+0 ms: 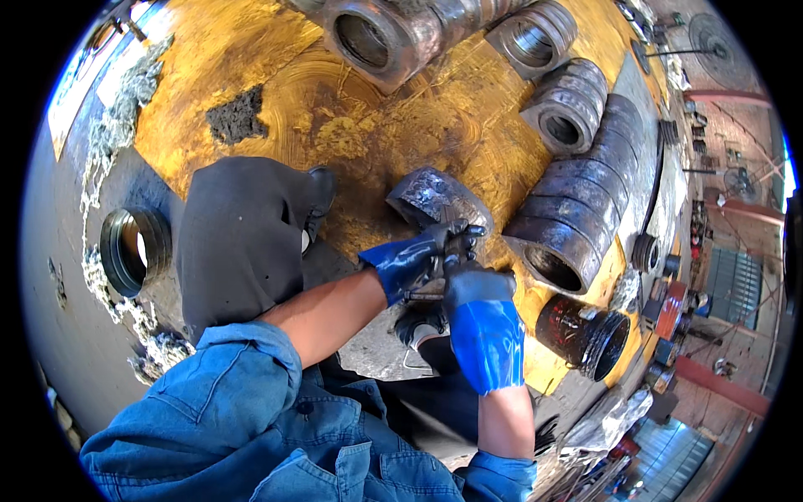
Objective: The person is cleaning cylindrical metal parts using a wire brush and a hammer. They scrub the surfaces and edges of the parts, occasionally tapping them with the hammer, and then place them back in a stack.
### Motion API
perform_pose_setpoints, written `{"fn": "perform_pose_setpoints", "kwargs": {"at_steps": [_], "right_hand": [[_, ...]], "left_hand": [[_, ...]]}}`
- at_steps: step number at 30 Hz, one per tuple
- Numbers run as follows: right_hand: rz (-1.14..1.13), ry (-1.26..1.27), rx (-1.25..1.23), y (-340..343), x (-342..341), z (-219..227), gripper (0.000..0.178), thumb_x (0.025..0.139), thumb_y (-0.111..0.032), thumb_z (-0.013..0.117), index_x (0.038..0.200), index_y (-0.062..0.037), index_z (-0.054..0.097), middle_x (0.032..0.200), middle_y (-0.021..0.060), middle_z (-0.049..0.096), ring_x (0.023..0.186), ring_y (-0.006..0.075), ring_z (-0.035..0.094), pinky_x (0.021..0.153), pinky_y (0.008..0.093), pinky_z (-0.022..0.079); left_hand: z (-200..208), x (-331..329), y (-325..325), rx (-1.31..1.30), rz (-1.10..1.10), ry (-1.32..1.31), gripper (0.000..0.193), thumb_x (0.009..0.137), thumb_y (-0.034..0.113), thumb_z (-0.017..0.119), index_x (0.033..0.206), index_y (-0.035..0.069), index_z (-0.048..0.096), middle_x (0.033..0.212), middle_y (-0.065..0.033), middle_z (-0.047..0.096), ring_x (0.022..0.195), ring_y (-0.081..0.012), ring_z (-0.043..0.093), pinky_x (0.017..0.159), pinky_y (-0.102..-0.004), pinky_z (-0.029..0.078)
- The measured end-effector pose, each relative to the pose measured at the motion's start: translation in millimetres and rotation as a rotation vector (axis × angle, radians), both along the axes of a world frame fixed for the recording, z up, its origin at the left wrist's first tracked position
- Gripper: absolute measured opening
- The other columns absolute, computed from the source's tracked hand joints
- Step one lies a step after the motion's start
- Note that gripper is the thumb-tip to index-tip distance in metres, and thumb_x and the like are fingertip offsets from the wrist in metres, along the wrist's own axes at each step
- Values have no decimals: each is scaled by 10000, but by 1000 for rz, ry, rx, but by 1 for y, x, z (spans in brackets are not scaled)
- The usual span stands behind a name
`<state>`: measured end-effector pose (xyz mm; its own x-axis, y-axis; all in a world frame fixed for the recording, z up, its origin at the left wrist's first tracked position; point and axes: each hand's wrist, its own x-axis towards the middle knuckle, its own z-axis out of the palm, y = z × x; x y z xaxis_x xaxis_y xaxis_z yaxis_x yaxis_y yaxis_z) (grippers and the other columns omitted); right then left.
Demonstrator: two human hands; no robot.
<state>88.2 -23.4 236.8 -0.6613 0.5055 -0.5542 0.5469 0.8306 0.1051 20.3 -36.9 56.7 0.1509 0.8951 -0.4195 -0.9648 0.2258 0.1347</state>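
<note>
My left hand (425, 253) and my right hand (478, 289), both in blue gloves with dark, dirty fingers, meet in front of my body. The fingers of each are closed and overlap, so what they hold, if anything, is hidden. A thin bar (425, 295) shows just below my left hand; whether either hand grips it I cannot tell. Right beyond my fingers lies a curved, oily metal collar (439, 197) on the yellow surface. My left fingertips come close to its near edge, and contact is unclear.
Rows of ribbed metal cylinders (577, 197) lie to the right, with a larger one (368, 42) at the far side. A dark red can (577, 335) stands near my right hand. At left are a black ring (134, 251) and frayed rags (125, 117). My dark-covered knee (242, 243) rises beside my left arm.
</note>
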Motion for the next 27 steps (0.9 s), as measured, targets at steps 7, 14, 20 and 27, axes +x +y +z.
{"fn": "perform_pose_setpoints", "kwargs": {"at_steps": [7,14,20,27], "right_hand": [[144,-149,-3,5,-31,-4,235,903,-139,615,1099,-79,731,1105,181,745,1014,316,734,800,481,563],[215,-294,16,-1,-67,-21,239,912,-145,601,1101,-75,731,1096,188,745,1008,318,735,806,483,563],[250,-231,48,21,-48,3,254,922,-118,557,1141,-80,681,958,175,741,897,356,727,759,472,564],[312,-225,4,20,-75,-9,254,922,-121,560,1143,-84,680,960,173,741,898,355,727,760,472,565]], "left_hand": [[-19,-8,-13,126,144,-647,379,1109,319,429,1410,121,547,1240,-177,679,962,-328,704,867,-508,590],[-62,-3,9,-35,185,-546,285,1065,333,514,1166,109,658,985,-110,730,842,-281,709,780,-476,606],[19,-9,16,77,74,-632,281,1060,324,525,1096,91,677,947,-92,734,814,-260,707,777,-451,597],[-36,1,11,196,166,-770,323,1075,342,487,1213,90,636,1038,-89,723,923,-266,689,886,-445,552]]}}
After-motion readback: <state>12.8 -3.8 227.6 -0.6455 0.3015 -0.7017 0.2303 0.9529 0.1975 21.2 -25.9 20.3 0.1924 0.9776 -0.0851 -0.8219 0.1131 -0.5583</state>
